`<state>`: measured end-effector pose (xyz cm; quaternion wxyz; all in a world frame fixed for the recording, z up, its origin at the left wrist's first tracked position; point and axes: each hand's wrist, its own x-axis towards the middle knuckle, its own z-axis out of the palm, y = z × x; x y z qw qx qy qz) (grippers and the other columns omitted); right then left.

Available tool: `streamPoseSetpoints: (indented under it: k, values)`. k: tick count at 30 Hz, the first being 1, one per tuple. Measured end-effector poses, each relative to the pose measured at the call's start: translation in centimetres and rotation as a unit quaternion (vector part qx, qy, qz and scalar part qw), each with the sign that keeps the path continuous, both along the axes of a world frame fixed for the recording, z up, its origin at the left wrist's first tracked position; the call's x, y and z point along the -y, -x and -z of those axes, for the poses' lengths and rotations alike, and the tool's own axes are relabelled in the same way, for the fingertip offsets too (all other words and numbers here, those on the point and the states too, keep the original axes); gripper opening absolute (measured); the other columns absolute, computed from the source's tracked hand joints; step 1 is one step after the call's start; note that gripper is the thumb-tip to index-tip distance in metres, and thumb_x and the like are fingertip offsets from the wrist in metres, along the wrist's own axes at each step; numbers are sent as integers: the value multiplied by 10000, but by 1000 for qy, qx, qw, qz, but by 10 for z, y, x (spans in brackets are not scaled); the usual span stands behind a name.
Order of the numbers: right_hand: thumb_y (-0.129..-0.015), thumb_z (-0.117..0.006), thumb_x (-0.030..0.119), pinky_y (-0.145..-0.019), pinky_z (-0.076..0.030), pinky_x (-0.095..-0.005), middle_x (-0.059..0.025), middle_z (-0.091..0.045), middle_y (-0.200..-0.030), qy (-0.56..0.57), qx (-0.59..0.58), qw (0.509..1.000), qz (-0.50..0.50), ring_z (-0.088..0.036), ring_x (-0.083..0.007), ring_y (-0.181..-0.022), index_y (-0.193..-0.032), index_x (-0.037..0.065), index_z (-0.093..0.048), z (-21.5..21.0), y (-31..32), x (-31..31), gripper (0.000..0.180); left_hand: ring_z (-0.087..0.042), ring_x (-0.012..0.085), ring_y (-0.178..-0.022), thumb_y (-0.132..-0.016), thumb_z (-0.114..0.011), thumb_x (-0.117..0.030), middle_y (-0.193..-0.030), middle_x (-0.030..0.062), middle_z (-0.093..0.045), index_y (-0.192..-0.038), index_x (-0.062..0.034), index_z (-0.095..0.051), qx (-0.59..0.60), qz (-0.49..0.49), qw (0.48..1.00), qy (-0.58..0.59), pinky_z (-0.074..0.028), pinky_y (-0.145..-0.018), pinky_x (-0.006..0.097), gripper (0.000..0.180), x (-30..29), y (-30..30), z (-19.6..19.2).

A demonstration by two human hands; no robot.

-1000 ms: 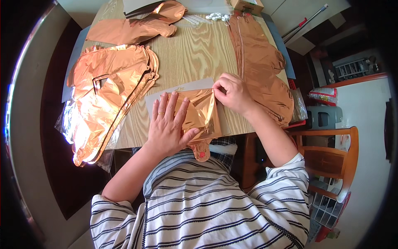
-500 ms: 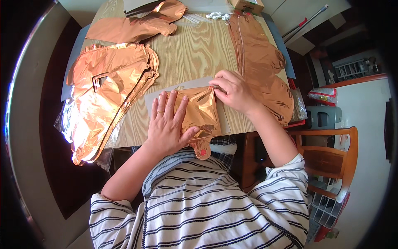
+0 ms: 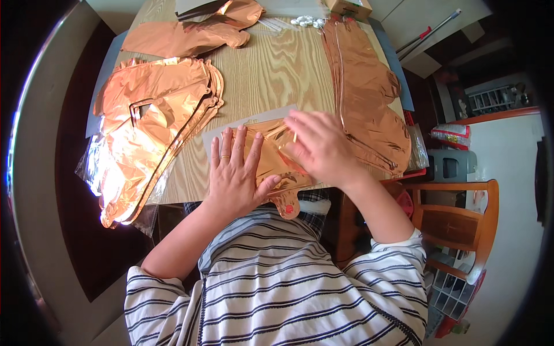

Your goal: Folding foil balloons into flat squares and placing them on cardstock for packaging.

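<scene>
A folded copper-coloured foil balloon [image 3: 266, 151] lies on a grey card sheet [image 3: 270, 114] at the table's near edge. Its rounded tab [image 3: 287, 209], with a red spot, hangs over the edge. My left hand [image 3: 235, 170] rests flat on the left part of the foil, fingers spread, a ring on one finger. Over the right part is my right hand [image 3: 324, 147], slightly blurred, its fingers stretched toward the upper left and its thumb apart. It hides the foil's right edge.
Copper foil balloons lie in stacks at the left [image 3: 156, 127], far left [image 3: 184, 39] and right [image 3: 366, 86] of the wooden table [image 3: 271, 69]. White sticks [image 3: 276, 25], small white pieces [image 3: 307, 22] and a cardboard box [image 3: 349, 8] sit at the back. A wooden chair [image 3: 453, 216] stands right.
My right hand has moved from pinching the foil's upper right corner to lying over its right part, fingers stretched. My left hand stays flat on the foil.
</scene>
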<state>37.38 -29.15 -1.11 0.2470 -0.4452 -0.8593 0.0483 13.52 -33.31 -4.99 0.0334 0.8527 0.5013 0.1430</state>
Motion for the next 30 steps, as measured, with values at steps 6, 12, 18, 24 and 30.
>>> streamPoseSetpoints:
  k: [6, 12, 18, 24, 30]
  values:
    - [-975, -632, 350, -1213, -255, -548, -207, -500, -1488, -3, 104, 994, 21, -422, -389, -1390, -1390, -59, -540, 32, -10, -4, 590, -298, 530, -1462, -965, -489, -669, -1554, 316, -374, -1543, -39, -423, 7, 3, 1000, 11, -172, -1203, 642, 858, -2, -1, -10]
    - [-965, -648, 212, -1082, -413, -474, -176, -621, -1296, 31, -9, 999, 27, -558, -365, -1223, -1289, -7, -637, 31, -23, -20, 391, -312, 524, -1450, -954, -501, -677, -1548, 314, -373, -1552, -60, -415, 14, -4, 1000, 23, -179, -1203, 631, 863, -3, 1, -11]
    - [-915, -690, 118, -787, -542, -355, -100, -699, -954, 209, -143, 967, 43, -689, -257, -871, -1065, 41, -750, 22, -29, -62, 178, -247, 502, -1487, -957, -476, -706, -1597, 288, -299, -1568, -74, -385, 16, -9, 999, 27, -143, -1219, 606, 884, -5, 3, -2]
    - [-891, -712, 113, -779, -530, -320, -88, -731, -919, 360, -134, 923, 8, -676, -185, -830, -1048, 28, -746, 22, -26, -90, 182, -217, 491, -1507, -959, -474, -704, -1611, 301, -264, -1571, -69, -378, 20, -14, 999, 38, -131, -1225, 600, 887, -5, 2, -3]
    - [-914, -712, 49, -799, -520, -270, -5, -711, -911, 468, -140, 872, -23, -635, -85, -849, -1010, 18, -722, 10, -27, -105, 101, -259, 509, -1482, -954, -489, -686, -1591, 314, -305, -1567, -56, -382, 20, -12, 999, 25, -163, -1217, 611, 886, -5, 3, -2]
